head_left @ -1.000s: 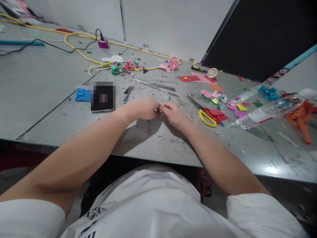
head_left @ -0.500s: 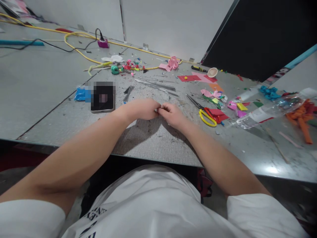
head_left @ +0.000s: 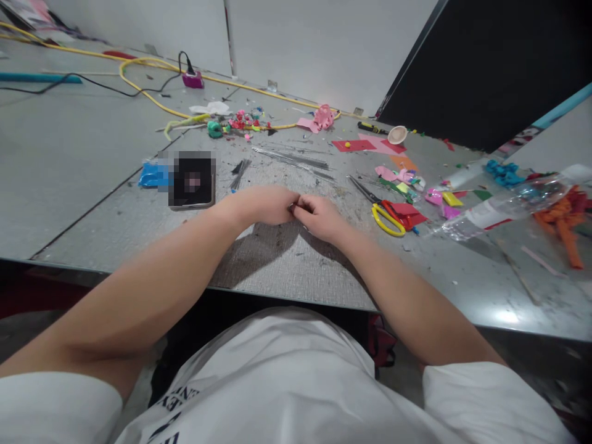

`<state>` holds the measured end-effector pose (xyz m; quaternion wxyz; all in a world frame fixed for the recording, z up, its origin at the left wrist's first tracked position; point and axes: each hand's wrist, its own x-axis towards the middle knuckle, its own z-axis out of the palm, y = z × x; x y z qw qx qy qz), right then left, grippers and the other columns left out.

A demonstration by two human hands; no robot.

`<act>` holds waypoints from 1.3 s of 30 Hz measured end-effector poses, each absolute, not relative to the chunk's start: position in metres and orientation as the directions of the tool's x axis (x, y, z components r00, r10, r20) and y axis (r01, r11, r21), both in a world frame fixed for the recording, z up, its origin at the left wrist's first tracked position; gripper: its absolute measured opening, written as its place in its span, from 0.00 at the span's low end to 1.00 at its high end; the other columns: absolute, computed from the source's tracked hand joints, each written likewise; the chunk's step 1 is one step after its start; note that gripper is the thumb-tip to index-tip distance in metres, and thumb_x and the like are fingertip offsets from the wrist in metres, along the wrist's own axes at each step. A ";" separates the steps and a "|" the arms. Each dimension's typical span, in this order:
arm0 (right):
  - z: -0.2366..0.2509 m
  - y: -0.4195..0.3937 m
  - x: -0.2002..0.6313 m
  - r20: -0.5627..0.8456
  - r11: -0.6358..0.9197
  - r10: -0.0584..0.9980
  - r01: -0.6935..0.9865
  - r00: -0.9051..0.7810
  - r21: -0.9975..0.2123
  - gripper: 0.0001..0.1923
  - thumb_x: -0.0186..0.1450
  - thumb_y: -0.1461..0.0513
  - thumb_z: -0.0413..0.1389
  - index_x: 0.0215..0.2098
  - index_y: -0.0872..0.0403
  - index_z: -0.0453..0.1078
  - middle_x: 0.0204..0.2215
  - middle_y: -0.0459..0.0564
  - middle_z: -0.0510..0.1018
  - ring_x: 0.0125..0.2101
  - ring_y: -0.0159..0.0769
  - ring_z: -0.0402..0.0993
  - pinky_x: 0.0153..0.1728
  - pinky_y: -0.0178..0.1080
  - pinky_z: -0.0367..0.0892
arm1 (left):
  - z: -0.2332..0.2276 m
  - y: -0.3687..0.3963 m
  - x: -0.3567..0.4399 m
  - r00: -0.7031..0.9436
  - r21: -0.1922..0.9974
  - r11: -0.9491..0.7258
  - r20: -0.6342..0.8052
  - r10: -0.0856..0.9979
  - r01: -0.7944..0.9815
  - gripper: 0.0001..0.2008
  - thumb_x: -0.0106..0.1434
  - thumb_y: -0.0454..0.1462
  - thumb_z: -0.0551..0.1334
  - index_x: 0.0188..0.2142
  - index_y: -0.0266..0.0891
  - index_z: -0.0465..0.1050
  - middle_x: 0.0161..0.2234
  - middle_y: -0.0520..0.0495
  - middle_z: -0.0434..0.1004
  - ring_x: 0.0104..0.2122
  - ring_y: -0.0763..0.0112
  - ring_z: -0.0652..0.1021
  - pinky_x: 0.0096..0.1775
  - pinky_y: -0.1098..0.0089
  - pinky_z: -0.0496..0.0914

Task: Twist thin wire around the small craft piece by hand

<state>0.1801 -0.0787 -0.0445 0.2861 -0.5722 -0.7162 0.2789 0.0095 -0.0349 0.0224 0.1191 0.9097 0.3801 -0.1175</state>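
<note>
A grey table [head_left: 92, 160] littered with craft scraps.
The left hand [head_left: 263, 205] and right hand [head_left: 320, 217] are pressed fingertip to fingertip, pinching something too small to identify; yellow-handled scissors [head_left: 382, 213] lie near.

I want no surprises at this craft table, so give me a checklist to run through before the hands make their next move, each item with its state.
1. Both hands in view: ok. The left hand and right hand meet fingertip to fingertip above the table.
2. What they pinch can be identified: cannot tell. Only a tiny dark bit shows between the fingertips.
3. Scissors clear of the hands: ok, they lie apart, beside the right hand, on the red paper.
4. Phone clear of the left hand: ok, apart.
5. Thin wires within view: ok, they lie beyond the hands.
</note>
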 end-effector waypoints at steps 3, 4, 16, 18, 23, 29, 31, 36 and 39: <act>-0.043 -0.080 0.180 0.088 0.200 0.976 0.666 -0.198 -0.718 0.12 0.70 0.56 0.55 0.29 0.49 0.61 0.25 0.45 0.68 0.30 0.37 0.61 0.34 0.43 0.54 | 0.021 -0.034 0.009 0.688 0.130 -0.686 -0.301 0.660 0.716 0.20 0.68 0.39 0.60 0.55 0.43 0.83 0.46 0.39 0.89 0.41 0.56 0.85 0.42 0.65 0.72; -0.043 -0.080 0.180 0.088 0.204 0.975 0.668 -0.203 -0.716 0.12 0.70 0.57 0.55 0.29 0.49 0.61 0.25 0.45 0.69 0.30 0.37 0.61 0.34 0.43 0.54 | 0.021 -0.034 0.009 0.688 0.130 -0.686 -0.299 0.661 0.715 0.20 0.67 0.39 0.60 0.55 0.43 0.83 0.46 0.40 0.89 0.41 0.56 0.85 0.42 0.65 0.72; -0.042 -0.081 0.180 0.103 0.230 0.970 0.693 -0.220 -0.683 0.12 0.69 0.57 0.55 0.28 0.49 0.61 0.26 0.46 0.70 0.30 0.38 0.62 0.34 0.43 0.54 | 0.022 -0.037 0.009 0.690 0.131 -0.688 -0.300 0.659 0.714 0.19 0.67 0.39 0.60 0.54 0.43 0.82 0.47 0.40 0.89 0.41 0.56 0.85 0.40 0.65 0.71; -0.042 -0.081 0.180 0.098 0.228 0.970 0.698 -0.222 -0.679 0.12 0.69 0.56 0.55 0.28 0.49 0.61 0.26 0.46 0.70 0.30 0.38 0.62 0.34 0.43 0.53 | 0.023 -0.037 0.009 0.683 0.133 -0.681 -0.304 0.664 0.720 0.20 0.67 0.40 0.60 0.54 0.43 0.82 0.46 0.40 0.89 0.41 0.55 0.85 0.41 0.64 0.71; -0.041 -0.081 0.180 0.101 0.240 0.967 0.697 -0.235 -0.676 0.11 0.69 0.57 0.54 0.29 0.49 0.62 0.26 0.46 0.71 0.30 0.38 0.63 0.34 0.43 0.54 | 0.022 -0.038 0.009 0.686 0.141 -0.682 -0.310 0.658 0.718 0.17 0.66 0.40 0.60 0.50 0.44 0.83 0.42 0.41 0.89 0.38 0.56 0.84 0.39 0.65 0.70; -0.042 -0.081 0.182 0.095 0.256 0.959 0.668 -0.269 -0.699 0.06 0.69 0.59 0.55 0.34 0.50 0.70 0.31 0.47 0.77 0.34 0.40 0.69 0.38 0.43 0.59 | 0.023 -0.042 0.008 0.673 0.117 -0.674 -0.299 0.676 0.729 0.16 0.64 0.40 0.61 0.48 0.45 0.84 0.39 0.41 0.88 0.36 0.57 0.83 0.36 0.65 0.68; -0.043 -0.081 0.182 0.107 0.276 0.953 0.661 -0.285 -0.698 0.06 0.68 0.59 0.55 0.35 0.50 0.71 0.32 0.48 0.78 0.35 0.40 0.70 0.39 0.43 0.60 | 0.023 -0.043 0.008 0.677 0.111 -0.679 -0.294 0.675 0.726 0.16 0.64 0.40 0.61 0.48 0.45 0.84 0.38 0.41 0.88 0.35 0.56 0.83 0.35 0.64 0.68; -0.043 -0.080 0.183 0.101 0.284 0.949 0.670 -0.299 -0.686 0.07 0.69 0.59 0.53 0.35 0.50 0.71 0.33 0.48 0.79 0.35 0.40 0.71 0.39 0.43 0.60 | 0.022 -0.043 0.008 0.669 0.134 -0.663 -0.286 0.685 0.736 0.16 0.63 0.40 0.62 0.47 0.46 0.86 0.36 0.41 0.87 0.36 0.55 0.83 0.37 0.63 0.70; -0.041 -0.081 0.182 0.092 0.271 0.953 0.678 -0.289 -0.683 0.07 0.69 0.59 0.53 0.36 0.50 0.72 0.33 0.48 0.79 0.35 0.40 0.71 0.38 0.43 0.60 | 0.021 -0.042 0.008 0.665 0.133 -0.659 -0.291 0.688 0.740 0.17 0.63 0.41 0.62 0.48 0.47 0.85 0.36 0.41 0.87 0.36 0.55 0.83 0.38 0.63 0.70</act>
